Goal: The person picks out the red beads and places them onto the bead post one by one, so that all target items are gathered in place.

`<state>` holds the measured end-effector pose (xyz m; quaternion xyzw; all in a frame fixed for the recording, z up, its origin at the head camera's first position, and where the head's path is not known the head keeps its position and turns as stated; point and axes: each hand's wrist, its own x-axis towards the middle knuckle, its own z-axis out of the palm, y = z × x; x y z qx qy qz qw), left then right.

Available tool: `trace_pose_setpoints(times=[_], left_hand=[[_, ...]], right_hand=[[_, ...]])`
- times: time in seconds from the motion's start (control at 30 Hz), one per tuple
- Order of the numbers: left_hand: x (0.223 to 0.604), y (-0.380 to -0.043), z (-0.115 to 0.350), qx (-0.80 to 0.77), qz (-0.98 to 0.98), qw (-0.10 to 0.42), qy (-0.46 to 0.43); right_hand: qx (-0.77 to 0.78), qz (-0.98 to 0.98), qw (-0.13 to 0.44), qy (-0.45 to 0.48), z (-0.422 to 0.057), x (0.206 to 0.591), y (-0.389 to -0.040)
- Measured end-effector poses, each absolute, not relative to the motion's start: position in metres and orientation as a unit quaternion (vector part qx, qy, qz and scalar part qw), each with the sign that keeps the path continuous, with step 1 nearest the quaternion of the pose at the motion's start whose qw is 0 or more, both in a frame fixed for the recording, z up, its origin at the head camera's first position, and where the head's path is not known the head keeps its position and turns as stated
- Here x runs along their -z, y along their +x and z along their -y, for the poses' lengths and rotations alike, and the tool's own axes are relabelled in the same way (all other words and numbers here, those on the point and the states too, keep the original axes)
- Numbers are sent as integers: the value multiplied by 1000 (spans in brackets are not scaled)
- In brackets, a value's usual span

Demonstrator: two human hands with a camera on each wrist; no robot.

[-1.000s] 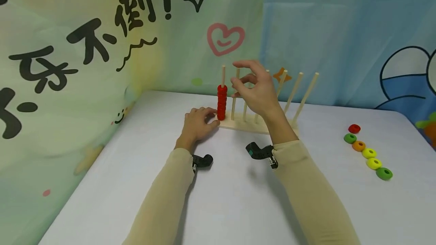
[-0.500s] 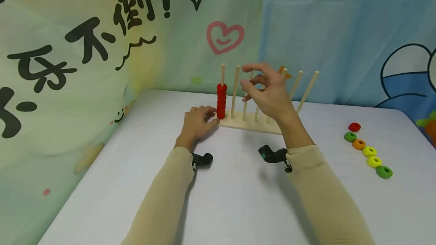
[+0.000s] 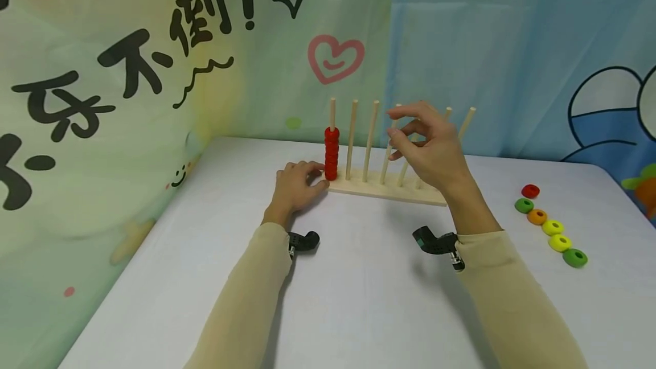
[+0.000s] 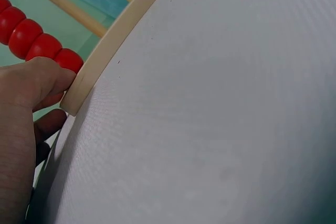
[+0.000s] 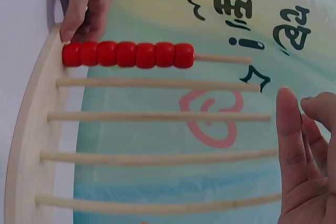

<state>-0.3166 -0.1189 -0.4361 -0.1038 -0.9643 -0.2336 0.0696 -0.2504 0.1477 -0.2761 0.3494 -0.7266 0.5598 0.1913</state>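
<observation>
A wooden peg rack with several upright pegs stands toward the back of the white table. Stacked red beads fill the lower part of its leftmost peg; the bare peg tip shows above them. At the rack's left end my left hand holds the base, thumb close to the lowest bead in the left wrist view and fingers partly hidden behind the wood. My right hand hovers in front of the pegs on the right side, fingers loosely bent and holding nothing. In the right wrist view its fingers are beside the peg tips.
To the right on the table lies a slanting row of loose beads: a red bead, an orange bead, two green and two yellow ones. A printed cloth backdrop rises behind the table and along its left.
My right hand has moved rightward along the pegs, away from the red stack, with fingers still loosely bent. The left hand stays at the rack's end.
</observation>
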Motion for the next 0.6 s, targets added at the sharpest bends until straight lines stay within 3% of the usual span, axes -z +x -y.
trace_pose_setpoints(times=[0.6], left_hand=[[440,-318,120,232,964,75,-104]], right_hand=[[-566,733,221,308,-200,298,-242]])
